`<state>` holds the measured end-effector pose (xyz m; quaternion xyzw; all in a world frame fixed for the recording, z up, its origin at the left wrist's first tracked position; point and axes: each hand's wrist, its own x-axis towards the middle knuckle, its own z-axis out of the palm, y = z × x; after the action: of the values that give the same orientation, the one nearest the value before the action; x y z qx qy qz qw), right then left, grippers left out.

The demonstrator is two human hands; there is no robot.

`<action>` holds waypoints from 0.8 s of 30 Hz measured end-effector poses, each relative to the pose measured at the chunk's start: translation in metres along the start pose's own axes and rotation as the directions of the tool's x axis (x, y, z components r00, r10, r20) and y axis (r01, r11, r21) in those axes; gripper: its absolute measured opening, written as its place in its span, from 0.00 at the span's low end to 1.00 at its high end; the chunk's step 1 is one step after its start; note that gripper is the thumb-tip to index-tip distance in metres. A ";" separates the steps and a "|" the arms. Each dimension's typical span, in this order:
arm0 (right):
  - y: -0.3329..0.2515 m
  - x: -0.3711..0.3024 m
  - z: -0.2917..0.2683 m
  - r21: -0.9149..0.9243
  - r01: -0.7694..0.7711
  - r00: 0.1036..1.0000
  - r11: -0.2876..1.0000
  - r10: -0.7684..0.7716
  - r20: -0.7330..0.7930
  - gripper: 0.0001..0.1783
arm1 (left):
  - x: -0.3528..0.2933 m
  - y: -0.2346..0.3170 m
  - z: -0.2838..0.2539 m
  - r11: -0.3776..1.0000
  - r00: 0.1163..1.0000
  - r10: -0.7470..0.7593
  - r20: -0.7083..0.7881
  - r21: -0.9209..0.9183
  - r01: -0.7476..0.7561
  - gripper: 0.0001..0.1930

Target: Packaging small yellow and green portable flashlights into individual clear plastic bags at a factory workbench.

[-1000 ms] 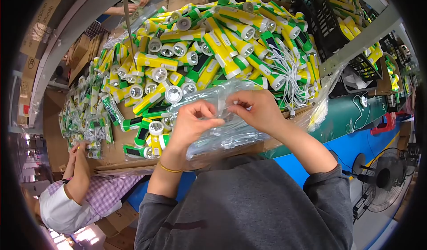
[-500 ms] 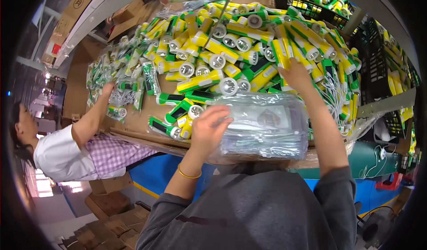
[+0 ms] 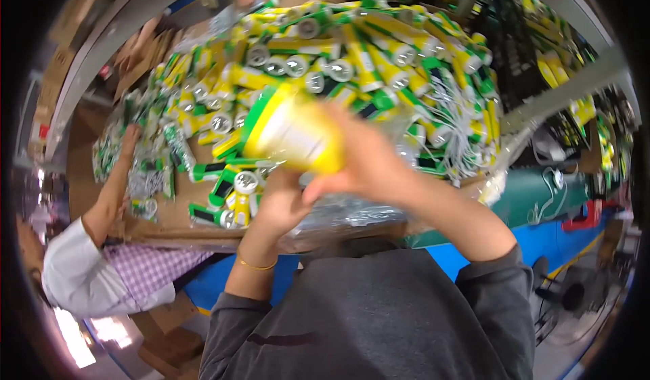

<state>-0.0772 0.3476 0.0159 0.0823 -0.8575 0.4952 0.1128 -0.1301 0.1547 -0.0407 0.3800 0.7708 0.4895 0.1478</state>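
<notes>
A yellow flashlight with a green end (image 3: 291, 126), blurred by motion, is tilted above the table in the grip of my right hand (image 3: 362, 153). Just below it, my left hand (image 3: 281, 200) sits close to my right thumb; its fingers are partly hidden and smeared, so its hold cannot be made out. Under both hands lies a stack of clear plastic bags (image 3: 359, 212) at the table's near edge. Beyond them spreads a big heap of similar flashlights (image 3: 298, 65). A few loose flashlights (image 3: 227, 187) lie left of my hands.
Bagged flashlights (image 3: 142, 170) pile up at the left, where a co-worker's hand (image 3: 132, 133) reaches in. White cables (image 3: 457, 133) hang over the heap's right side. Black crates (image 3: 514, 48) with more flashlights stand at the right, behind a metal bar (image 3: 565, 92).
My right hand has come from the heap toward my left hand, bringing a flashlight. My left hand has shifted slightly left, and the whole view has turned somewhat.
</notes>
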 end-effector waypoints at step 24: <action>0.134 -0.094 -0.052 -0.628 -0.489 0.866 0.605 0.423 -0.267 0.11 | -0.005 0.002 -0.002 0.969 0.996 0.066 -0.055 0.243 -0.051 0.28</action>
<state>-0.0148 0.4622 -0.0961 -0.2085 -0.9633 0.1632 0.0436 -0.1267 0.1501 -0.0391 0.4021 0.8174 0.4079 0.0618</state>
